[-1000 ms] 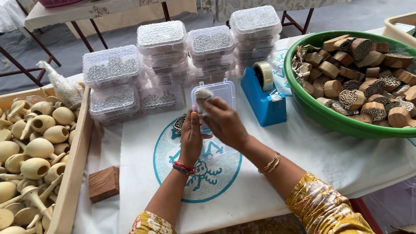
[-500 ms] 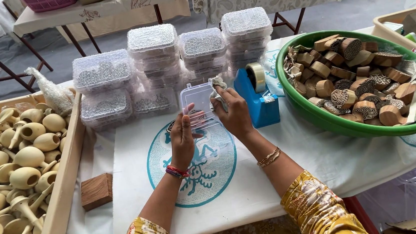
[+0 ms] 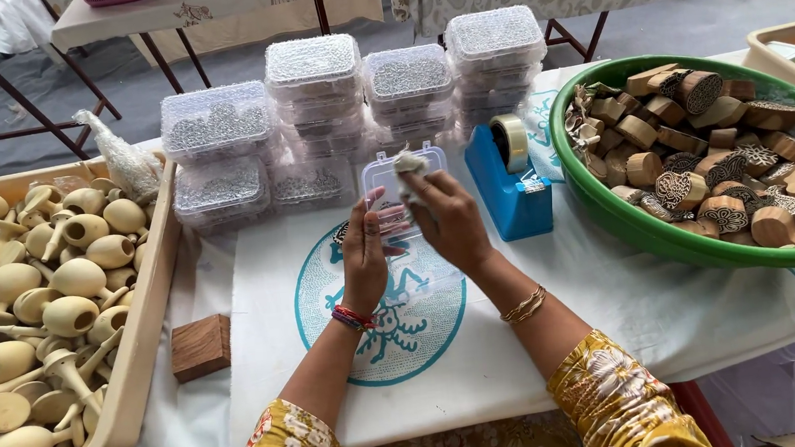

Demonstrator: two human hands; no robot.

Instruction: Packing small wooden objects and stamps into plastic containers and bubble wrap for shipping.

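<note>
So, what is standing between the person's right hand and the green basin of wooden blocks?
A blue tape dispenser stands between the right hand and the green basin, seen in the head view.

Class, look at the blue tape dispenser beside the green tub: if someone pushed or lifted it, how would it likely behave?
The blue tape dispenser looks blocky with a flat base, so it would probably slide rather than tip or roll. Its solid body suggests it is fairly heavy for its size. The tape roll sits high, so it might wobble if lifted quickly.
</note>
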